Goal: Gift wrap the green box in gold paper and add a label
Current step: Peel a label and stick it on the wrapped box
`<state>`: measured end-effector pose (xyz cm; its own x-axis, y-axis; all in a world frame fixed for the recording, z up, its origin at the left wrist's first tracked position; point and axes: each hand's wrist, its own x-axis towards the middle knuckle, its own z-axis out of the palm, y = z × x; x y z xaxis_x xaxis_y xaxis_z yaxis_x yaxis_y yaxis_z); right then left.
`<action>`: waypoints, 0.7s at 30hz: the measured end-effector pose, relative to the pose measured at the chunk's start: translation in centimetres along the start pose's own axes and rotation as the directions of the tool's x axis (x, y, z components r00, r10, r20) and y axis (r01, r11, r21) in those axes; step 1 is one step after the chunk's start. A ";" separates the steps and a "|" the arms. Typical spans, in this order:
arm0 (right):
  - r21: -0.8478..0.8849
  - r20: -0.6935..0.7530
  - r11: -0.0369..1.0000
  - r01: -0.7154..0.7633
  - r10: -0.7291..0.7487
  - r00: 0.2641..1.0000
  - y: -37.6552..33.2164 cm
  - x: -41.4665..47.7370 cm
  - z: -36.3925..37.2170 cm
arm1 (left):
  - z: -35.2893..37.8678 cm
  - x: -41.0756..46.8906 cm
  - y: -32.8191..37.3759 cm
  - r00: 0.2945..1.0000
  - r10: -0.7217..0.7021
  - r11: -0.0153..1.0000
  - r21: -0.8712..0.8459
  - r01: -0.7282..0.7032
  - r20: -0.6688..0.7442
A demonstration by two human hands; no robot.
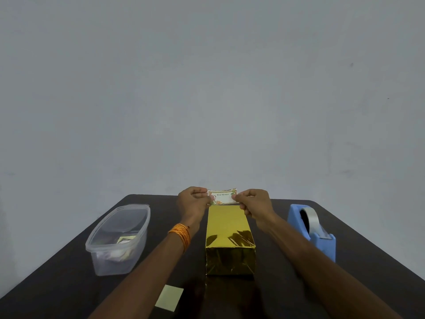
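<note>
The box (pixel 228 236) lies lengthwise in the middle of the dark table, fully covered in shiny gold paper; no green shows. A small white label (pixel 222 197) printed "Best Wishes" with a floral border is held above the box's far end. My left hand (pixel 194 200) pinches the label's left edge and my right hand (pixel 253 201) pinches its right edge. The label hangs upright and slightly curved, just over the far top edge of the box. An orange thread band circles my left wrist.
A clear plastic tub (pixel 118 238) with paper scraps inside stands left of the box. A blue tape dispenser (pixel 312 229) stands to the right. A pale yellow paper square (pixel 169 297) lies near the table's (pixel 57 282) front edge. A grey wall is behind.
</note>
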<state>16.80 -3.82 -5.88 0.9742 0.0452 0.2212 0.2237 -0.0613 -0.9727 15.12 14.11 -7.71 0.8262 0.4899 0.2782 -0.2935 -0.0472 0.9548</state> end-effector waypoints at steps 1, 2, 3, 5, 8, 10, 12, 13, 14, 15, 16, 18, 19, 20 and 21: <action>-0.006 -0.006 1.000 -0.003 0.003 1.000 0.2 0.2 0.0 | 0.2 0.2 -0.2 1.000 0.007 1.000 0.010 -0.007 -0.022; -0.012 -0.009 1.000 -0.007 0.007 1.000 0.4 0.4 0.1 | 0.4 0.4 -0.4 0.999 0.017 1.000 0.020 -0.016 -0.044; -0.018 -0.012 1.000 -0.011 0.010 1.000 0.6 0.6 0.1 | 0.6 0.6 -0.6 0.998 0.029 0.999 0.032 -0.027 -0.062; -0.028 -0.019 0.999 -0.019 0.018 1.000 1.0 1.0 0.1 | 0.8 0.8 -0.8 0.996 0.048 0.998 0.051 -0.044 -0.075; -0.032 -0.016 0.999 -0.034 0.033 0.999 1.6 1.7 0.2 | 1.0 1.3 -1.5 0.995 0.044 0.996 0.080 -0.037 -0.088; -0.051 -0.019 0.998 -0.046 0.045 0.999 1.9 2.2 0.4 | 1.2 1.7 -1.9 0.994 0.045 0.993 0.114 -0.033 -0.098; -0.078 -0.022 0.996 -0.051 0.050 0.999 2.2 2.7 0.6 | 1.4 2.0 -2.3 0.994 0.064 0.987 0.156 -0.050 -0.091; -0.099 -0.026 0.994 -0.051 0.048 0.999 2.4 3.0 0.7 | 1.5 2.1 -2.5 0.994 0.077 0.981 0.184 -0.061 -0.083; -0.122 -0.032 0.991 -0.051 0.048 0.998 2.6 3.3 0.7 | 1.6 2.3 -2.6 0.994 0.086 0.974 0.215 -0.068 -0.073; -0.147 -0.038 0.988 -0.055 0.050 0.998 2.8 3.6 0.7 | 1.7 2.4 -2.7 0.994 0.088 0.968 0.243 -0.071 -0.063; -0.169 -0.042 0.984 -0.061 0.055 0.998 2.9 3.8 0.7 | 1.7 2.5 -2.8 0.994 0.090 0.961 0.267 -0.072 -0.055; -0.212 -0.048 0.975 -0.072 0.063 0.997 3.3 4.3 0.8 | 2.0 2.6 -3.1 0.994 0.098 0.950 0.300 -0.081 -0.042; -0.237 -0.054 0.969 -0.073 0.062 0.997 3.4 4.5 0.8 | 2.1 2.7 -3.3 0.994 0.107 0.945 0.313 -0.090 -0.035; -0.264 -0.062 0.962 -0.072 0.057 0.996 3.5 4.7 0.8 | 2.2 2.7 -3.4 0.992 0.120 0.938 0.329 -0.104 -0.027; -0.288 -0.072 0.955 -0.068 0.049 0.996 3.6 4.8 0.8 | 2.3 2.7 -3.5 0.991 0.131 0.932 0.343 -0.116 -0.022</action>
<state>22.27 -2.99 -8.38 0.9837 -0.0294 0.1773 0.1561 -0.3485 -0.9242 19.51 13.58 -10.10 0.7701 0.4982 0.3984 -0.2042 -0.3991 0.8939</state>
